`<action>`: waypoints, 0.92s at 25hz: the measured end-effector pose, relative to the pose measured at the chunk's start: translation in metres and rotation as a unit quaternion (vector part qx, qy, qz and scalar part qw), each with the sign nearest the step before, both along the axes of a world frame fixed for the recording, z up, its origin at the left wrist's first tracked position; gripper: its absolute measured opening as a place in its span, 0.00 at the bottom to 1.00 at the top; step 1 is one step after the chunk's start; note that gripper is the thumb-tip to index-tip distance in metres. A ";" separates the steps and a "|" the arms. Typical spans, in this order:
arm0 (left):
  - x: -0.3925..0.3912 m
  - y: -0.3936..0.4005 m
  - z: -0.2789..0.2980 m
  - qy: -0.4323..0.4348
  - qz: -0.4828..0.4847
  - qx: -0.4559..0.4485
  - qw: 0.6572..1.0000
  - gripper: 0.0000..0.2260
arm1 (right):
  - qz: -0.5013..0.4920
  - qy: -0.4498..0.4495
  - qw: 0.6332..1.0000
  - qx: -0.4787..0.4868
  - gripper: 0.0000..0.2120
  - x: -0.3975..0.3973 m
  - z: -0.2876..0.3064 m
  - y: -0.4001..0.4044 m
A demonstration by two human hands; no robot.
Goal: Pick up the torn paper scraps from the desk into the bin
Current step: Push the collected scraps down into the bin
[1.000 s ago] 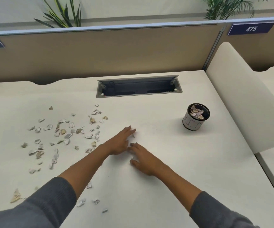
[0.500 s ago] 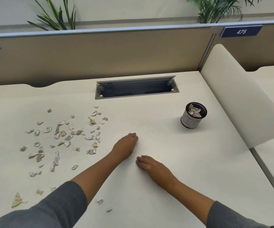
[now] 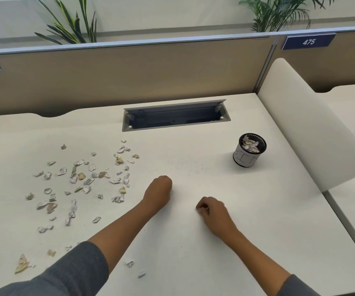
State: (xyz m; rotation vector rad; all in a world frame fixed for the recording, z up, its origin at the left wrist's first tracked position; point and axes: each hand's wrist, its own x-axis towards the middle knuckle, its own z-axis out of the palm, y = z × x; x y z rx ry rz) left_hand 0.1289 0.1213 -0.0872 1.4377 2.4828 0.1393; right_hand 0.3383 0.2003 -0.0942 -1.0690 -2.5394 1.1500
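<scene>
Both hands at frame centre, resting on desk [image 3: 257,221], fingers curled under. Left hand [image 3: 159,189] fisted; contents not visible. Right hand [image 3: 211,209] curled, cannot tell if holding anything. Paper scraps [image 3: 82,180] scattered left of centre. Bin [image 3: 249,150] right of centre, partly filled with scraps.

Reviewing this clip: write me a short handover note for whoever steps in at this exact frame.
Left hand: fingers curled into a fist on the desk; contents hidden.
Right hand: fingers curled, seemingly pinching something small; cannot confirm.
Bin: upright, right of the hands, already holding some scraps.
Paper scraps: most lie scattered across the desk's left side, a few near the left sleeve.
Done: some scraps binned.
Left: empty both hands into the bin, then clear the left pile.
</scene>
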 end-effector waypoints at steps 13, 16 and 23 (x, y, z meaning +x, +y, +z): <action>0.056 0.136 0.108 -0.408 0.133 0.145 0.891 0.05 | -0.294 0.194 0.928 -0.120 0.06 0.015 0.089 0.165; 0.075 0.188 0.130 -0.371 0.096 0.202 0.901 0.06 | -0.325 0.181 0.921 -0.117 0.09 0.005 0.094 0.194; 0.085 0.238 0.128 -0.391 0.120 0.204 0.889 0.09 | -0.320 0.241 0.884 -0.241 0.16 0.005 0.091 0.223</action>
